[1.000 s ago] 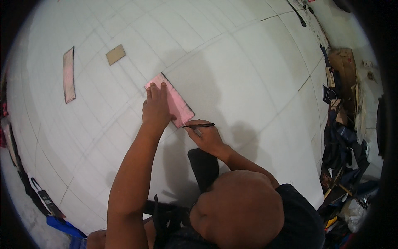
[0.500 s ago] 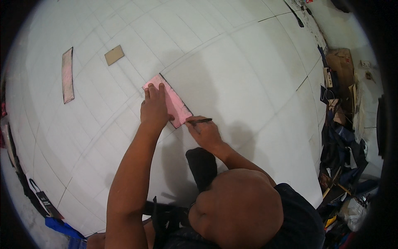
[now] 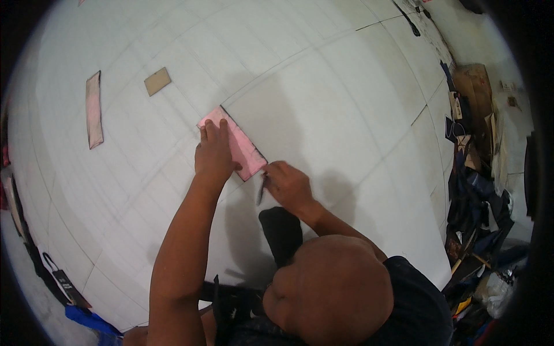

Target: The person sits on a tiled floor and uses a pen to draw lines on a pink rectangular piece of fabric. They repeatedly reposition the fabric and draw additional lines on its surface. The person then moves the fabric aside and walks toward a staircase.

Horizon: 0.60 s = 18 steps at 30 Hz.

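Observation:
A pink rectangular piece [image 3: 244, 149] with a dark long edge lies slanted on a broad white surface [image 3: 369, 121] marked with thin straight lines. Pressing on its left part is my left hand [image 3: 214, 151], fingers stretched out flat and thumb near the lower edge. Beside the near right corner, my right hand [image 3: 289, 184] is closed around a dark pen [image 3: 261, 193]. The pen hangs down from the fingers toward me and is smeared by motion. Its tip cannot be made out.
A tan rectangular card [image 3: 157, 82] and a narrow pale pink strip [image 3: 94, 111] lie farther left. Along the right edge are dark cloth scraps [image 3: 464, 184] and a brown cardboard box [image 3: 476, 101]. A black bag [image 3: 64, 282] and blue cloth [image 3: 89, 318] lie at lower left.
The pen has swung from pointing right to pointing down toward me. My right hand has shifted slightly right at the corner. The left hand stays on the pink piece.

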Each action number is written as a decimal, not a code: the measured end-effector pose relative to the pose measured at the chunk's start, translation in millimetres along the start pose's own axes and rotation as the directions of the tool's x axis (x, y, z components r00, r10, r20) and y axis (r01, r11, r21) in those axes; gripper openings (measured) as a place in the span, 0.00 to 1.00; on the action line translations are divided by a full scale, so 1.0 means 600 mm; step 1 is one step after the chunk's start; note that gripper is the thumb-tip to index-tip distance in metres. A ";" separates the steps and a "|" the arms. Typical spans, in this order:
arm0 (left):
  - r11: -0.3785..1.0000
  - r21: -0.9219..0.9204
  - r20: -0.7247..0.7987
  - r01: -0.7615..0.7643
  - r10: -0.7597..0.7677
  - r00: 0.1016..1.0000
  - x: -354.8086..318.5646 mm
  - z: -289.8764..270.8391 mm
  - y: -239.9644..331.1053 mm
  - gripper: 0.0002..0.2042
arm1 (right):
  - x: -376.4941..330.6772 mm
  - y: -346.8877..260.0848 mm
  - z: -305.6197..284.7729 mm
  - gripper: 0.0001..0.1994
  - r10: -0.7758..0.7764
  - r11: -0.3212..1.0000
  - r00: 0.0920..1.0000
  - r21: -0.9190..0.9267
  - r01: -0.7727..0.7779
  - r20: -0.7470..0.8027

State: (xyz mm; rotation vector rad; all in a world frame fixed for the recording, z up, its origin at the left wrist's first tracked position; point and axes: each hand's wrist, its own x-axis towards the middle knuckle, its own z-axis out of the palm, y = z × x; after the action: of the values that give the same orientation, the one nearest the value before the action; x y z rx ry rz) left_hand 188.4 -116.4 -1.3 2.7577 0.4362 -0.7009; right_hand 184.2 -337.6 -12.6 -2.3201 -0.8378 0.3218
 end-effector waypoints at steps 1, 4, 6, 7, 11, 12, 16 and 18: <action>1.000 -0.001 -0.006 -0.001 0.001 1.000 -0.002 0.003 -0.004 0.61 | -0.006 -0.006 0.011 0.10 -0.061 0.998 0.998 0.029 0.061 0.011; 1.000 -0.027 -0.034 -0.017 0.016 0.999 -0.002 0.009 -0.009 0.61 | -0.013 -0.022 0.038 0.11 -0.170 0.980 0.985 0.111 0.167 0.017; 0.999 -0.045 -0.034 -0.016 0.015 0.999 -0.005 0.004 -0.011 0.61 | -0.007 -0.036 0.043 0.10 -0.134 0.969 0.991 0.210 0.130 0.005; 0.999 -0.045 -0.034 -0.020 0.019 0.999 -0.003 0.002 -0.009 0.61 | 0.004 -0.031 0.042 0.10 -0.078 0.953 0.995 0.289 0.092 -0.060; 0.999 -0.037 -0.030 -0.019 0.018 0.999 -0.001 0.008 -0.010 0.62 | 0.118 0.015 0.034 0.10 0.051 0.932 0.982 0.362 0.019 -0.184; 0.999 -0.034 -0.032 -0.016 0.015 0.999 0.000 0.009 -0.013 0.62 | 0.150 0.024 0.037 0.10 0.006 0.943 0.981 0.327 0.058 -0.193; 1.000 -0.020 -0.038 -0.021 0.020 0.999 -0.002 0.011 -0.011 0.63 | 0.237 0.027 0.031 0.12 -0.074 0.937 0.986 0.327 0.121 -0.151; 1.000 -0.006 -0.033 -0.017 0.017 0.999 -0.002 0.009 -0.007 0.63 | 0.258 0.029 0.040 0.12 -0.111 0.933 0.987 0.329 0.143 -0.113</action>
State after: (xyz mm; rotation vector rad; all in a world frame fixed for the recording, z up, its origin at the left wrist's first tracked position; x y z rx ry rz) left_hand 183.8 -114.5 -5.9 2.7674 0.4204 -0.6494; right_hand 301.0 -236.7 -43.7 -1.9386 -0.8133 0.2749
